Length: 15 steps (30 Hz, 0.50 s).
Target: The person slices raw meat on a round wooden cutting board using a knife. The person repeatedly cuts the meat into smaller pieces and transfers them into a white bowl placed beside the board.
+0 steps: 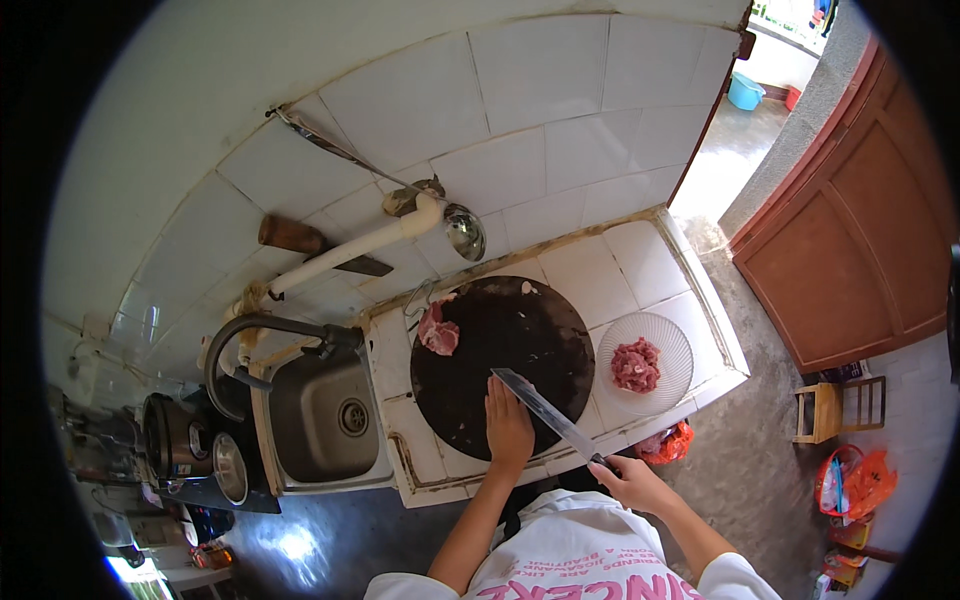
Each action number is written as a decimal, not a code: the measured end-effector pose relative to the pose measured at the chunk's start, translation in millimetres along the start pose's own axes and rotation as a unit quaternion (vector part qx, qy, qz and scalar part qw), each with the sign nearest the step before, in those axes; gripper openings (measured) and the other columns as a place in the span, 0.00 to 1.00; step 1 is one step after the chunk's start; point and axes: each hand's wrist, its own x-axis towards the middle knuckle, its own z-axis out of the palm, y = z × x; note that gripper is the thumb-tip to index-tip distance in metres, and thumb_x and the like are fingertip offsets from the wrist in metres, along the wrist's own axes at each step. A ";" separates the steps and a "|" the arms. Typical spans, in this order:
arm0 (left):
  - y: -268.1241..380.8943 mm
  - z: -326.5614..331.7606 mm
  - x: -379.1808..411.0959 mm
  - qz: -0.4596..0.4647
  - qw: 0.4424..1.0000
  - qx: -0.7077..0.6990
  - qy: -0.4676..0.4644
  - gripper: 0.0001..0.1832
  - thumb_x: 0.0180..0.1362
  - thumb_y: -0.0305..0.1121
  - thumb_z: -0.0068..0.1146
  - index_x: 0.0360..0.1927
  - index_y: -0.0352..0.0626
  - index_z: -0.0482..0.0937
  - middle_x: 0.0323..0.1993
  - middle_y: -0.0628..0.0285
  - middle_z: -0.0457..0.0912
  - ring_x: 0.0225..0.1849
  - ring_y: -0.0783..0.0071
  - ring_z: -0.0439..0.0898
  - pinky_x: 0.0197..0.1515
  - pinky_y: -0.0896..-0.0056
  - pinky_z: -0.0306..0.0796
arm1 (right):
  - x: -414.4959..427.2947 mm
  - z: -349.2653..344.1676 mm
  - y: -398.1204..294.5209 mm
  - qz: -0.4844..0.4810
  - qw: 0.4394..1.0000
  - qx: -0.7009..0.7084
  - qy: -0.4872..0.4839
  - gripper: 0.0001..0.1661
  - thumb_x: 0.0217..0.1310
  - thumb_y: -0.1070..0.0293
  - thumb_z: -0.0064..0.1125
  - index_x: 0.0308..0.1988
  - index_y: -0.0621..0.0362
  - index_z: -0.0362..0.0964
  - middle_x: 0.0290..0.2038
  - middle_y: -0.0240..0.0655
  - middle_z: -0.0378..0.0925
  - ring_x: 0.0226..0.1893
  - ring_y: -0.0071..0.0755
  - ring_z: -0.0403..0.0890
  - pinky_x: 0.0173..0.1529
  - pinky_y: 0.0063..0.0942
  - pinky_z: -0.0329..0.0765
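Observation:
My right hand (634, 486) is closed around the black handle of a kitchen knife (546, 411), whose broad blade lies over the round dark chopping board (517, 330). Beside the blade tip, my left hand (508, 424) rests on the near part of the board, fingers extended; whether anything is under it is hidden. A piece of raw meat (438, 330) lies at the board's upper left edge, with a small pale scrap (529, 287) near the top rim. Right of the board, a clear ribbed bowl (679, 345) holds cut raw meat (636, 365).
Left of the tiled counter (645, 259) is a steel sink (319, 420) with a curved faucet (240, 319). A ladle (465, 231) hangs over the board. An orange bag (675, 444) hangs or sits below the counter's front edge. A wooden door (847, 217) stands at right.

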 end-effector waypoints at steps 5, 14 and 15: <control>3.4 -0.7 5.1 0.014 1.000 0.008 -0.004 0.25 0.60 0.29 0.41 0.60 0.30 0.58 0.61 0.40 0.57 0.65 0.44 0.53 0.64 0.49 0.50 | -0.7 -0.1 -2.1 -0.021 0.999 -0.042 0.022 0.31 0.60 0.44 0.46 0.35 0.67 0.70 0.20 0.45 0.73 0.20 0.34 0.70 0.29 0.33 0.68; 12.8 1.4 10.9 0.008 1.000 -0.002 0.010 0.23 0.61 0.31 0.41 0.59 0.30 0.59 0.61 0.38 0.57 0.64 0.39 0.52 0.62 0.44 0.50 | 4.3 -2.8 -4.3 -0.008 0.999 -0.034 -0.009 0.32 0.61 0.43 0.45 0.30 0.67 0.68 0.17 0.39 0.68 0.18 0.28 0.65 0.24 0.31 0.66; 11.3 2.2 10.7 0.008 1.000 0.005 0.009 0.23 0.61 0.31 0.42 0.58 0.30 0.59 0.61 0.38 0.57 0.64 0.39 0.52 0.62 0.44 0.51 | 5.1 -3.7 -4.0 0.001 0.999 -0.028 -0.020 0.32 0.61 0.42 0.44 0.29 0.66 0.68 0.17 0.37 0.67 0.17 0.27 0.65 0.24 0.30 0.66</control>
